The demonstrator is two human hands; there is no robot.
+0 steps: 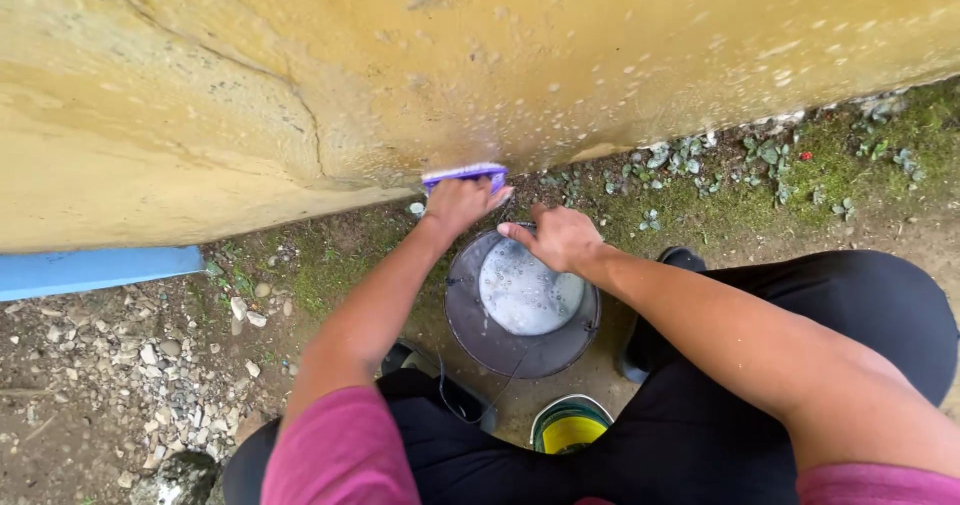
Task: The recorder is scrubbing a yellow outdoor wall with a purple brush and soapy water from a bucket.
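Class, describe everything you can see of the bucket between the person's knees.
The bucket is round, dark grey and looks like plastic, standing upright on bare earth below the yellow wall. It holds pale, sudsy water low inside. A thin wire handle hangs down its near side. The right hand rests on its far rim; the left hand presses a purple brush to the wall just beyond.

Soft, even daylight is falling across the scene — no hard shadows are forming, only faint shade under the arms. The wide lens is bending the wall (300,65) at the edges — focus is holding sharp throughout, without glare.
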